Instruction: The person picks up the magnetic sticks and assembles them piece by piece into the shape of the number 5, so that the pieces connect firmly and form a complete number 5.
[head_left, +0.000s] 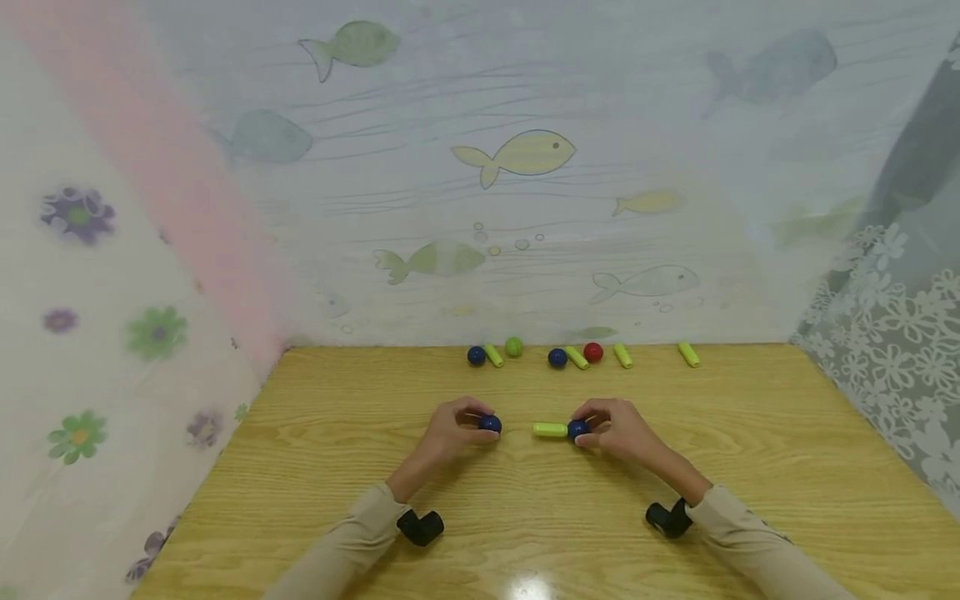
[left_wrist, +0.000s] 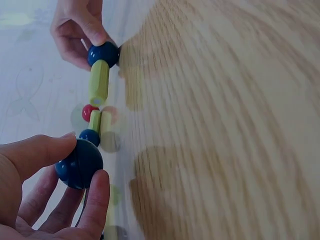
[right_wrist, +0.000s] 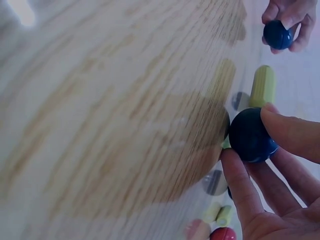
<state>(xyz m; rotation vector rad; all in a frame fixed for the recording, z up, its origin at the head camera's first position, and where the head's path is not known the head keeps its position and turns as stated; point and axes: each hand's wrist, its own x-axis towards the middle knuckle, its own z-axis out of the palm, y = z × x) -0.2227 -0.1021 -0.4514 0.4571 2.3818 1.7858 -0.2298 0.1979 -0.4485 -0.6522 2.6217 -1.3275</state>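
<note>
My left hand (head_left: 454,430) pinches a dark blue ball (head_left: 491,424) between thumb and fingers. To its right, my right hand (head_left: 617,428) pinches another blue ball (head_left: 578,430), from which a yellow-green rod (head_left: 550,430) points left toward the left hand's ball. A gap separates the rod's free end from that ball. In the left wrist view, the rod (left_wrist: 99,82) shows a hole in its end. The right wrist view has the right hand's ball (right_wrist: 253,135) up close, the rod (right_wrist: 262,86) touching it.
Along the back of the wooden table (head_left: 337,467) lie blue balls (head_left: 476,356), a green ball (head_left: 513,347), a red ball (head_left: 593,352) and several yellow-green rods (head_left: 623,356). Behind them stands a fish-patterned backdrop (head_left: 420,200). Black devices (head_left: 420,527) are at both wrists.
</note>
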